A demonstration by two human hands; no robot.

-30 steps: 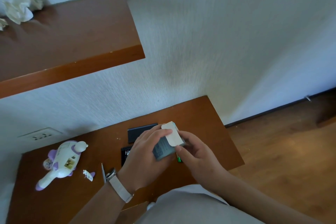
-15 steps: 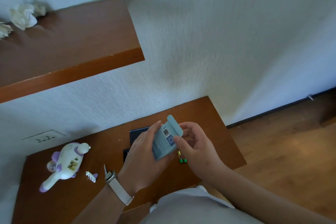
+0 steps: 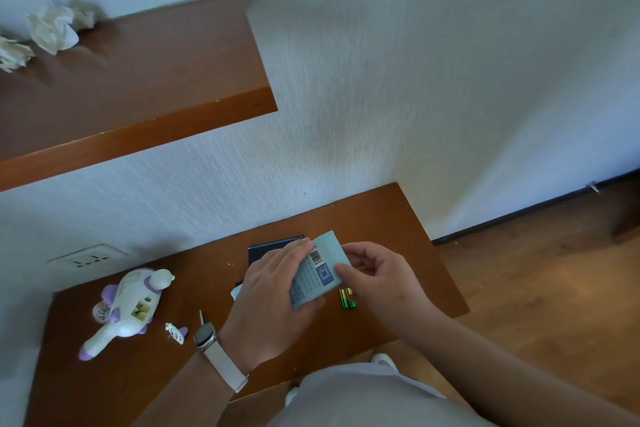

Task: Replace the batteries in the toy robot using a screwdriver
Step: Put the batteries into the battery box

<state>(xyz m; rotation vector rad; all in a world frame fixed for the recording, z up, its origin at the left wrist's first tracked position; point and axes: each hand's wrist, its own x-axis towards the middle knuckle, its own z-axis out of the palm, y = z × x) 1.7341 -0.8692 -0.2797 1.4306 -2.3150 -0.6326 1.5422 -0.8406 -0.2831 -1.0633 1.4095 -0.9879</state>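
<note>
Our left fingers are wrapping round the pale blue box, with the thumb under its lower end, so our left hand is gripping it tilted above the worktop. Our right fingers are curling at the box's upper right edge while the thumb is pressing on its printed face, so our right hand is pinching the same box. Just below the box, two green batteries are lying on the worktop beside our right hand. A dark flat case is showing partly behind our left hand. A pale watch is sitting on our left wrist, and a thin metal tip is poking out beside it; we cannot tell what it belongs to. Well to the left, the toy robot is lying on the worktop with its battery bay facing up, and a small white cover is lying just beside it. Above, crumpled tissue is resting on a wooden shelf.
</note>
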